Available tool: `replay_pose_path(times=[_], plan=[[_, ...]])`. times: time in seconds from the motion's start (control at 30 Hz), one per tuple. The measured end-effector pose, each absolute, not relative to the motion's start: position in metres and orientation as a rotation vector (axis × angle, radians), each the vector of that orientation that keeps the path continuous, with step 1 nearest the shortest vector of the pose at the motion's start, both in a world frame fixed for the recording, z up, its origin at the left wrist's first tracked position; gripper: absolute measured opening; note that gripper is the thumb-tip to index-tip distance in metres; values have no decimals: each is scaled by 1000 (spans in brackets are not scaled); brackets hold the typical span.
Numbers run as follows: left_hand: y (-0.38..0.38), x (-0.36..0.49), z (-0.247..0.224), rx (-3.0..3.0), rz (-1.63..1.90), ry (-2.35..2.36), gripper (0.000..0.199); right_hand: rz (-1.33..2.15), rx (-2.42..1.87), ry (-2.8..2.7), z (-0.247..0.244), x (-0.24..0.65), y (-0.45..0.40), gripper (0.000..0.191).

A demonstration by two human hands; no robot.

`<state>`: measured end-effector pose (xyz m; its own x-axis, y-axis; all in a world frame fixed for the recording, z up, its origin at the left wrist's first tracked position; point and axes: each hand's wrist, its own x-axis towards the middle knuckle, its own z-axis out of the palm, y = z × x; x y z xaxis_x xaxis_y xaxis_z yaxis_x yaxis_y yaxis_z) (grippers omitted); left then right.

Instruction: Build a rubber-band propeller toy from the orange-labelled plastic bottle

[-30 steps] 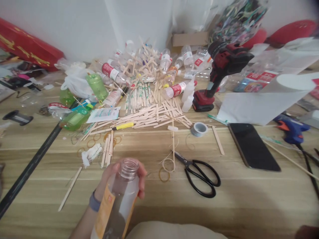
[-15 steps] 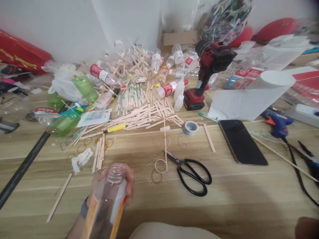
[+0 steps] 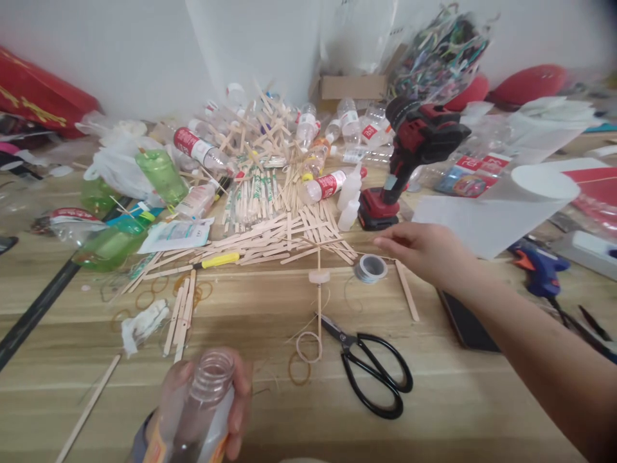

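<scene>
My left hand (image 3: 238, 392) is wrapped round a clear plastic bottle (image 3: 195, 418) with an orange label and no cap, near the front edge of the view. My right hand (image 3: 419, 251) reaches in from the right, above the table between the grey spool (image 3: 371, 268) and the white paper roll (image 3: 482, 209). Its fingers are pinched together; whatever they hold, if anything, is too small to name. In the middle stands a thin stick (image 3: 319, 315) with a white piece on it and a ring at its base, beside black-handled scissors (image 3: 366, 360).
A red and black drill (image 3: 405, 154) stands behind my right hand. Wooden sticks (image 3: 270, 241) and plastic bottles (image 3: 197, 148) are heaped at the back. My right forearm partly covers a black phone (image 3: 465, 325). A blue glue gun (image 3: 542, 263) lies at the right.
My right arm has come in from the right and now reaches over the table, fingers pinched. The bottle in my left hand sits slightly lower in view. The camera view has shifted a little.
</scene>
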<state>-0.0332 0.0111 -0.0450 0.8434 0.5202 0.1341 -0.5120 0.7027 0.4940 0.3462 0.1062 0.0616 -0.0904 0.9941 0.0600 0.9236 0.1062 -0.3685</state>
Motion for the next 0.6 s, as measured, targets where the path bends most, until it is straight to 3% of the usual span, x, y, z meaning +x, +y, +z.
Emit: replay_pose_path(times=[0.1,0.27,0.43,0.6], plan=[[12,-32,-43,516,555,25,53,458,-1980,-2264,57,331,135,11],[10,-19,-26,485,619,63,48,584,-1978,-2507,40,310,167,11],[7,-13,-17,445,621,110,51,472,-1981,-2557,40,311,170,10],[4,-13,-15,492,650,244,51,272,-1960,-2414,74,322,157,16]])
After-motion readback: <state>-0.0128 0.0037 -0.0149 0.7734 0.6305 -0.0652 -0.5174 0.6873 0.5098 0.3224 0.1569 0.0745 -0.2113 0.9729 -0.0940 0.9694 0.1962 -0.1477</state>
